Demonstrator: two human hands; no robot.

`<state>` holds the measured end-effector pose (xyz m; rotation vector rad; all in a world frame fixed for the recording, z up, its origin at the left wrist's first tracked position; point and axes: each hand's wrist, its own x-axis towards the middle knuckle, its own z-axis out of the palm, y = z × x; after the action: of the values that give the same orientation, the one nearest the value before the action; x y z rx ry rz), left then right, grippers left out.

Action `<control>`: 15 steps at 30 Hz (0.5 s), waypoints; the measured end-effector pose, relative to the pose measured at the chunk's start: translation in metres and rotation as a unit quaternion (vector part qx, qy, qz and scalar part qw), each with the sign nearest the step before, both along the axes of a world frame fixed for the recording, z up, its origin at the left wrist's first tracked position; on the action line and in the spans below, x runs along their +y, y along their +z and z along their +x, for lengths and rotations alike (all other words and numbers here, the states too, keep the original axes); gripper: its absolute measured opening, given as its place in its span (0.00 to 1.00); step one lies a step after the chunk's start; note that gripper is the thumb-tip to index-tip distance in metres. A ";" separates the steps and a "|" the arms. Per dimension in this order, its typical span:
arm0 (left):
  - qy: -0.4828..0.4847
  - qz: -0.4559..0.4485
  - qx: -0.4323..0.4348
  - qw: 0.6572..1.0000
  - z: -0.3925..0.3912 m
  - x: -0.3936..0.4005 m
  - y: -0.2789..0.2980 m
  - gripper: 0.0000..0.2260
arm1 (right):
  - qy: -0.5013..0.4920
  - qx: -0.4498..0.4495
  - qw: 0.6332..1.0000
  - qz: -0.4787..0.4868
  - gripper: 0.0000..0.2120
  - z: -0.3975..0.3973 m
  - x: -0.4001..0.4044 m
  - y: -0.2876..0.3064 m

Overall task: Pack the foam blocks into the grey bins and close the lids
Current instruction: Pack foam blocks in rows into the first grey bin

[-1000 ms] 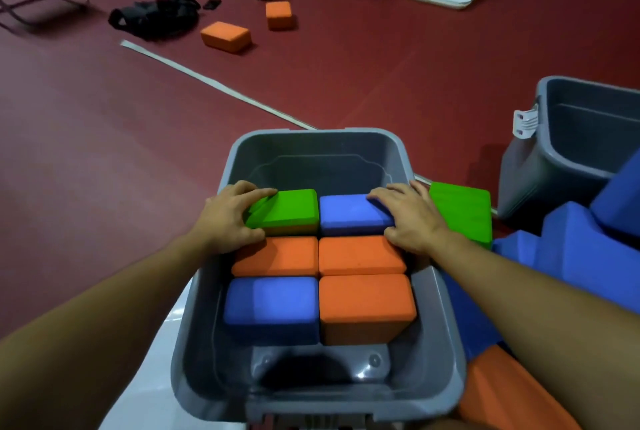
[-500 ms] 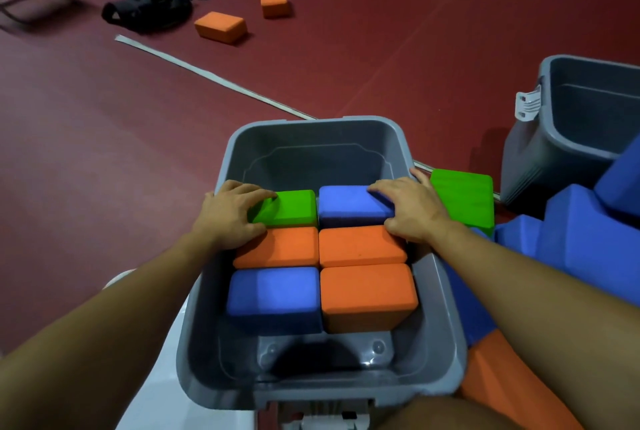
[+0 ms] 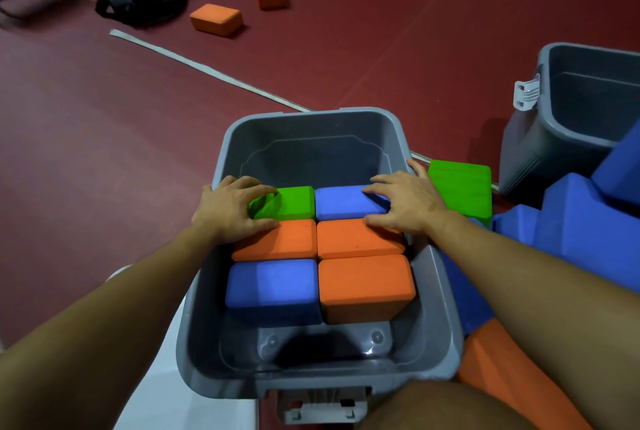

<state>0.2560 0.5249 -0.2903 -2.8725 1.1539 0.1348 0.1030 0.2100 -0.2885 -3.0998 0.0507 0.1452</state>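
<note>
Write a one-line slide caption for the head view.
Left hand on a green foam block and right hand on a blue foam block, seating them in the grey bin.

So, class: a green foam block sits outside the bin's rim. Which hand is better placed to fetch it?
Right hand: the loose green block lies just beyond its fingers, outside the grey bin. The left hand sits across the bin.
</note>
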 end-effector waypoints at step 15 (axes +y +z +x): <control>-0.015 0.023 0.009 1.000 -0.001 0.001 0.004 0.46 | -0.049 0.028 0.996 0.066 0.38 -0.001 0.004 0.005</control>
<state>0.2555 0.5256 -0.2860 -2.8198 1.1803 0.1842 0.1016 0.2143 -0.2834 -2.9533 0.1857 0.2220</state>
